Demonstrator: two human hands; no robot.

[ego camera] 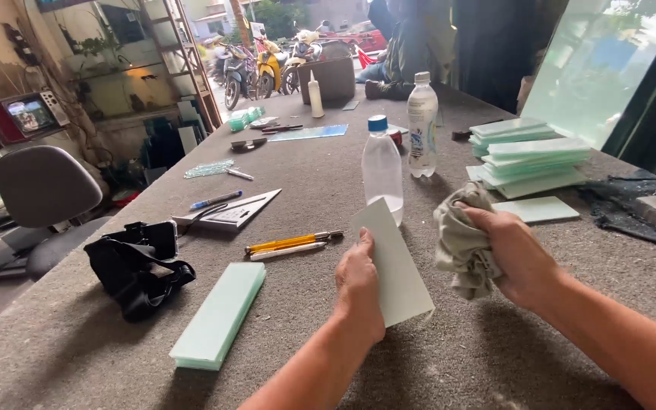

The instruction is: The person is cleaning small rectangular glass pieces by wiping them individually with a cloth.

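From the head camera I look down on a wide grey felt-covered bench (pixel 495 357). Low in the centre of the frame, my left hand (pixel 358 285) holds a pale, frosted rectangular glass pane (pixel 396 266) tilted on edge above the bench, its fingers closed around the pane's left edge. Just to the right, my right hand (pixel 518 254) has its fingers closed tight on a crumpled grey-beige cloth (pixel 461 239), which sits just beside the pane's right edge; I cannot tell whether the two touch. At lower left lies a long stack of pale green glass strips (pixel 218 315), with a black strapped device (pixel 137 266) further left. In the middle of the frame rest a yellow-handled glass cutter (pixel 290 242) and a white pen (pixel 286 251), side by side. Behind the pane stand two clear plastic bottles, a blue-capped one (pixel 382 163) and a taller white-capped one (pixel 422 125). At upper right sit piles of pale green glass rectangles (pixel 529 156). A grey office chair (pixel 43 190) stands at the left edge.
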